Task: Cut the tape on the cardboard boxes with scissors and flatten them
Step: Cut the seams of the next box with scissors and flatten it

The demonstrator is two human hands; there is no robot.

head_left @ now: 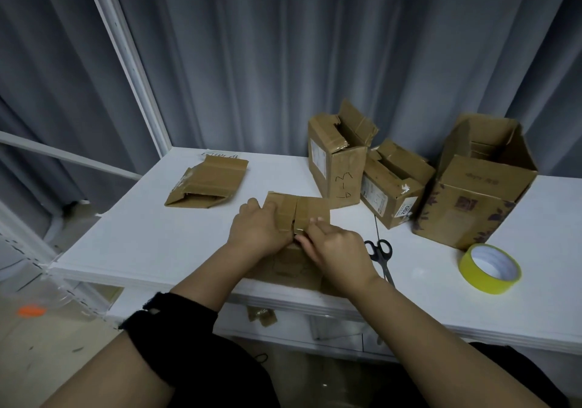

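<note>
Fingers of the left hand curl over the left top flap of a small brown box, gripping it. Fingers of the right hand are bent and pinch the box at the near end of its taped centre seam. The box sits on a white table, close to its near edge. Black scissors lie flat just right of the box, beside the right hand. Further right of the box lies a yellow tape roll. Behind and right of the box stand three open boxes, flaps up, close together. Behind and left of the box, well apart, lies a flat box. A grey curtain hangs behind the box.
</note>
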